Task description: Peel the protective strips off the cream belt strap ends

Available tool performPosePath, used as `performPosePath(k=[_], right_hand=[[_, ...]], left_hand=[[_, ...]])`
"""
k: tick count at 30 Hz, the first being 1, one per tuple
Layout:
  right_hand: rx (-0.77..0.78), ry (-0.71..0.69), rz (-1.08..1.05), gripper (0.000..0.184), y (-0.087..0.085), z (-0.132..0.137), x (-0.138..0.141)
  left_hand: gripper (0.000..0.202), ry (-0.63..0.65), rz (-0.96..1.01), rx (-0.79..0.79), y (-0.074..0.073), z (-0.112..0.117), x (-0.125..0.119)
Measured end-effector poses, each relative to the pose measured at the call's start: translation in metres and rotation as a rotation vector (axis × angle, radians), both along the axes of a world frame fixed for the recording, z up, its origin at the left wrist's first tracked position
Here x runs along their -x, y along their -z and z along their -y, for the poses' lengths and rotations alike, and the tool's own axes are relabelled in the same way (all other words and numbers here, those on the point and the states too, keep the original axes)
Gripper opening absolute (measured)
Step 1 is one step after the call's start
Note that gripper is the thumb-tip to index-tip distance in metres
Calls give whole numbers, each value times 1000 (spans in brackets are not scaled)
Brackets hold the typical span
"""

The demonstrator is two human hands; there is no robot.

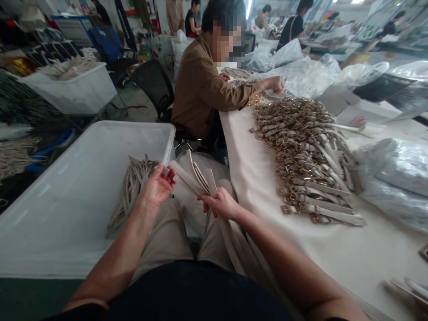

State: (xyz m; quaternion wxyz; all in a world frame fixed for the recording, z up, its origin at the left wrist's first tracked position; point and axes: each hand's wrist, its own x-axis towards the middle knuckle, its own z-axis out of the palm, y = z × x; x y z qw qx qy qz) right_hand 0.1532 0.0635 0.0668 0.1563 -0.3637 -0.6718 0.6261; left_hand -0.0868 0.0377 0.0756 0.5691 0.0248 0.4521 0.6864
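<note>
My right hand [220, 203] is closed around several pale beige leather straps [192, 178]. Their upper ends fan out above my fist, and their long tails hang down over my lap to the right. My left hand [158, 185] is palm up, its fingers loosely curled and the thumb apart from them. One strap's end lies right at its fingertips; whether they touch is unclear. Behind that hand, a bundle of narrow beige straps [129, 194] leans inside a large white plastic tub [73, 178].
On the right, a cloth-covered table [247, 178] bears a large heap of straps with gold buckles [301, 147]. Clear plastic bags [397, 174] lie beyond it. A co-worker in a brown jacket [200, 84] sits ahead at the table, near a black mesh chair [152, 87]. Another white tub [76, 87] stands far left.
</note>
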Motion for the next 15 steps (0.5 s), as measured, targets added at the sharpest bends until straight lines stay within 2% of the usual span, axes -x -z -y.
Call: performPosePath(k=[7,11,15], right_hand=[[-68,55,146,24,2,1,4],[-134,66,209,26,0,4,4],[-236,55,272,25,-7,6,6]], left_hand=[[22,62,21,6,10,1,-18],[22,29,-1,-10,16,-2,-22],[25,-25,22,14,11,-4,-25]])
